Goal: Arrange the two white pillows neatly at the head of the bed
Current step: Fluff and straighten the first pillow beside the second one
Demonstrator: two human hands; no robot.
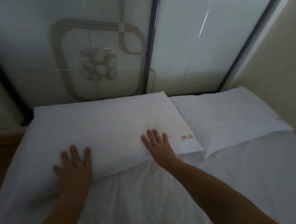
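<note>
Two white pillows lie side by side at the head of the bed. The left pillow (107, 129) is plump and carries small gold embroidery near its right corner. The right pillow (228, 118) is flatter and its left edge is tucked under the left pillow's corner. My left hand (74, 165) rests flat on the left pillow's near left edge, fingers spread. My right hand (158, 145) lies flat on the same pillow's near right part, fingers spread. Neither hand grips anything.
A wrinkled white sheet (182, 195) covers the mattress in front of the pillows. Behind them stands a frosted glass wall (71, 47) with a dark metal frame (152, 43). A beige wall (278, 70) runs along the right; wooden floor (3, 148) shows at left.
</note>
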